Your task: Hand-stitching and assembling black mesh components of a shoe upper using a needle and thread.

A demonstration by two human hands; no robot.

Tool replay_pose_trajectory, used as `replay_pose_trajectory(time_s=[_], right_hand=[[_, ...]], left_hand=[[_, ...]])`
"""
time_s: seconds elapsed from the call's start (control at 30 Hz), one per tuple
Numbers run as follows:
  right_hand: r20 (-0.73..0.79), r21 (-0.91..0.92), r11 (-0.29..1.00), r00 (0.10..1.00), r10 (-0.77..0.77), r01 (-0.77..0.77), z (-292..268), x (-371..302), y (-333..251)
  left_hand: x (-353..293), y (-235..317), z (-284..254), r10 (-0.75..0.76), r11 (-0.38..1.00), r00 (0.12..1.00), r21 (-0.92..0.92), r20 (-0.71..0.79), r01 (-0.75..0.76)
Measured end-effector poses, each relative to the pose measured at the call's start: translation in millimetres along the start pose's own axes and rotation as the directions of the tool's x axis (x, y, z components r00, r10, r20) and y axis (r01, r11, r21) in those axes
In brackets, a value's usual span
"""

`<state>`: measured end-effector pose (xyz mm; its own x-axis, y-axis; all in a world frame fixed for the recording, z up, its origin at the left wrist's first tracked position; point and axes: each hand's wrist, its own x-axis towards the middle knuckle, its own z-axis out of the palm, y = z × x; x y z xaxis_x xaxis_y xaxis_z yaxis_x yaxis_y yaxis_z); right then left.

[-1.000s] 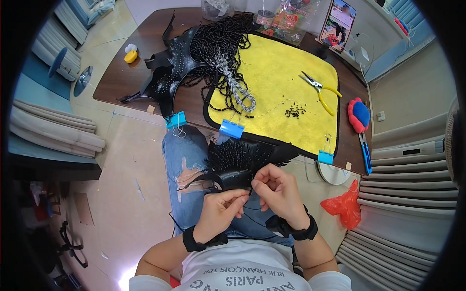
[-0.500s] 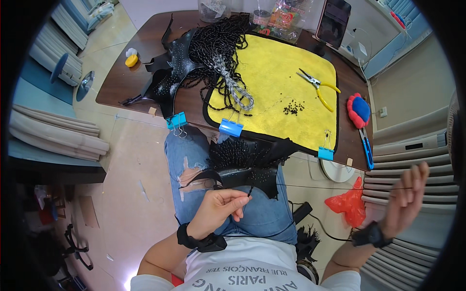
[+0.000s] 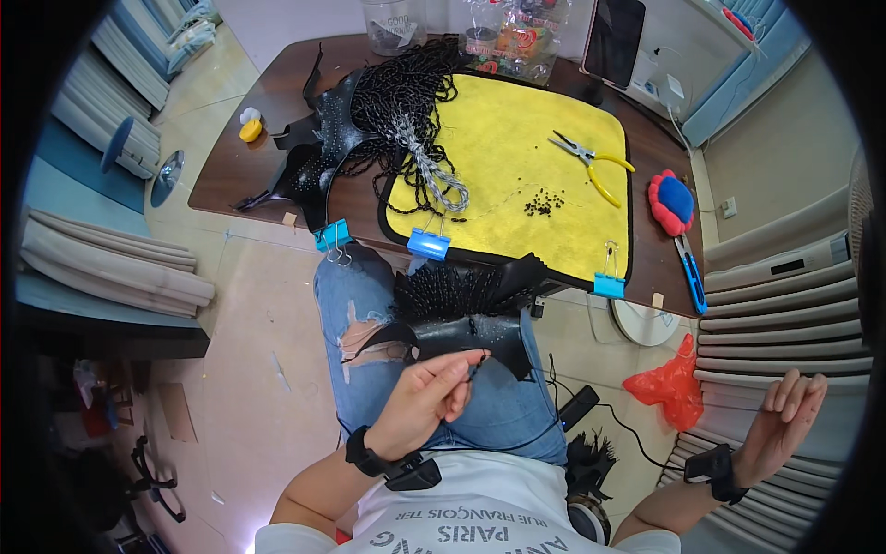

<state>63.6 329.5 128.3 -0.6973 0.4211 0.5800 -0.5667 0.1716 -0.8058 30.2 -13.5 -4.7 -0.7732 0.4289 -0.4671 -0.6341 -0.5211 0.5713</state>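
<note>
Closest to me, my left hand (image 3: 426, 402) sits over my lap with the fingertips pinched together on a thin black thread (image 3: 476, 367) that leads up to the black beaded piece (image 3: 466, 319) lying across my knees. My right hand (image 3: 784, 420) is flung well out to the side, near the pale slatted furniture, palm open and fingers spread, holding nothing that I can make out. Both wrists carry black bands.

The beaded piece rests on my torn blue jeans (image 3: 369, 319), its spiky fringe fanning toward the table edge. On the floor to my right lie a red plastic bag (image 3: 672, 383) and a round white disc (image 3: 643, 321).

Farther out, a yellow mat (image 3: 517, 157) covers the dark wooden table (image 3: 268, 120), held by blue binder clips (image 3: 428, 244) along the near edge. On the mat I see a small heap of dark beads (image 3: 544, 204) and yellow-handled pliers (image 3: 595, 166). To the left of the mat lies a tangle of black bead strands (image 3: 397, 102), and a red and blue pincushion (image 3: 671, 200) sits to its right.
</note>
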Motion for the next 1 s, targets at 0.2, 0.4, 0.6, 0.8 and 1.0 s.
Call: replay_pose_trajectory(time_s=[0.2, 0.4, 0.6, 0.8, 1.0], right_hand=[[0.247, 0.202, 0.954, 0.954, 0.169, -0.221, -9, -15, 0], [0.351, -0.166, 0.658, 0.579, 0.735, -0.734, 62, -55, 34], [0.600, -0.244, 0.596, 0.363, 0.713, -0.765, 135, -104, 76], [0.566, -0.323, 0.703, 0.466, 0.680, -0.633, 157, -117, 89], [0.537, -0.313, 0.589, 0.373, 0.757, -0.745, 161, -123, 90]], left_hand=[[-1, -2, 15, 0.102, 0.995, 0.992, -0.008, -0.069, -0.102], [9, -10, 11, 0.187, 0.968, 0.957, 0.207, -0.220, -0.142], [8, -13, 4, 0.294, 0.880, 0.941, 0.431, -0.170, -0.198], [5, -17, 6, 0.398, 0.799, 0.898, 0.552, -0.188, -0.239], [3, -15, 2, 0.380, 0.762, 0.905, 0.619, -0.190, -0.190]])
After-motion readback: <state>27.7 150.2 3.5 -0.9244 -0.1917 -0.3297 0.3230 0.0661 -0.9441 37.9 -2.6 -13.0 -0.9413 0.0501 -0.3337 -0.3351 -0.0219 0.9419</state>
